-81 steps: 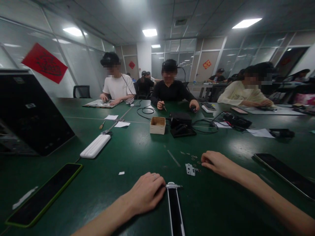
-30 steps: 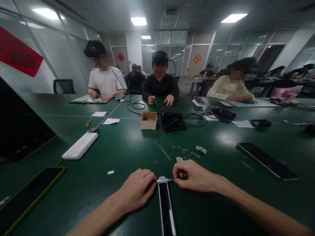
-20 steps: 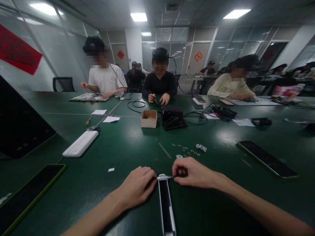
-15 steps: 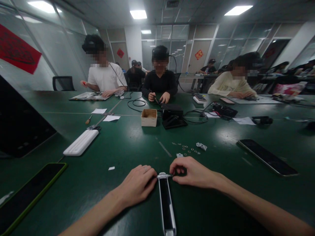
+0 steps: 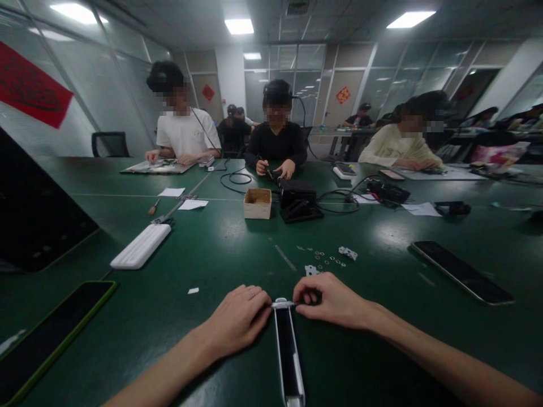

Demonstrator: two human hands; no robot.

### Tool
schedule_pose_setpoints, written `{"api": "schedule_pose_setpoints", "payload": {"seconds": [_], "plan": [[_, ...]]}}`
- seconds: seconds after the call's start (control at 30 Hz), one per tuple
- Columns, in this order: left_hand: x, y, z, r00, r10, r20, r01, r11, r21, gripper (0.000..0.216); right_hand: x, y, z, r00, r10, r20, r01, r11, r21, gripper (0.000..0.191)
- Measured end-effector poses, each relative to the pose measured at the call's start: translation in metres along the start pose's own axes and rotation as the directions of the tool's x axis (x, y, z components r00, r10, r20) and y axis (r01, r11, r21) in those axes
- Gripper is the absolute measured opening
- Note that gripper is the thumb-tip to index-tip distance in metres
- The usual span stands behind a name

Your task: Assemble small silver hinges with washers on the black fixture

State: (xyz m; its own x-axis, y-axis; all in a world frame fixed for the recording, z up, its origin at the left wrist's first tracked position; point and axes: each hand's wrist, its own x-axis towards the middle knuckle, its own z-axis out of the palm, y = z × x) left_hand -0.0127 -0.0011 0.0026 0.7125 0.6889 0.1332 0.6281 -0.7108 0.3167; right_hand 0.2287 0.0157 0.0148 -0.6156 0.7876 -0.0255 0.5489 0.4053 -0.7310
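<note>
White-edged narrow dark frame [image 5: 296, 362] is lying with right hand [image 5: 335, 302] pinching its silver cross-rod [image 5: 291, 304], left hand's [image 5: 241, 311] grip unclear, grey metal plates [image 5: 348, 252] and thin rings [image 5: 332, 258] lying loose, unattached

Left fingers [image 5: 262, 302] touch and right fingers [image 5: 303, 310] pinch the narrow frame [image 5: 296, 366] at one end.

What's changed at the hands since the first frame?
Right hand moved left and nearer the wearer, from beside the small rings to the right end of the crosspiece on the narrow white frame. A second perforated bracket now shows right of the rings. Left hand stayed at the crosspiece's left end.
</note>
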Motion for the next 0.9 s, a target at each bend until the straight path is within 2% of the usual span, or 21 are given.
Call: {"api": "schedule_pose_setpoints", "payload": {"seconds": [0.23,0.43,0.63,0.9], "plan": [[0.0003,0.0020,-0.0024,1.000,0.006,-0.008,-0.006,1.000,0.012,0.015,-0.0001,-0.0071,0.0110,0.995,0.000,-0.098,0.001,1.000,0.011,0.013],[-0.0001,0.0024,-0.0030,1.000,0.008,-0.019,-0.008,1.000,-0.004,0.013,0.0000,-0.0076,0.0032,0.999,-0.003,-0.051,0.002,1.000,-0.029,0.023],[0.0002,0.0019,-0.0025,1.000,0.002,-0.005,-0.002,1.000,0.001,0.011,0.0006,-0.0082,0.0053,0.996,-0.058,-0.064,0.052,0.994,-0.096,0.013],[-0.0001,0.0009,-0.0021,1.000,0.002,-0.001,-0.002,1.000,0.009,0.012,0.0000,-0.0055,0.0067,0.994,-0.092,-0.059,0.084,0.987,-0.137,0.013]]}}
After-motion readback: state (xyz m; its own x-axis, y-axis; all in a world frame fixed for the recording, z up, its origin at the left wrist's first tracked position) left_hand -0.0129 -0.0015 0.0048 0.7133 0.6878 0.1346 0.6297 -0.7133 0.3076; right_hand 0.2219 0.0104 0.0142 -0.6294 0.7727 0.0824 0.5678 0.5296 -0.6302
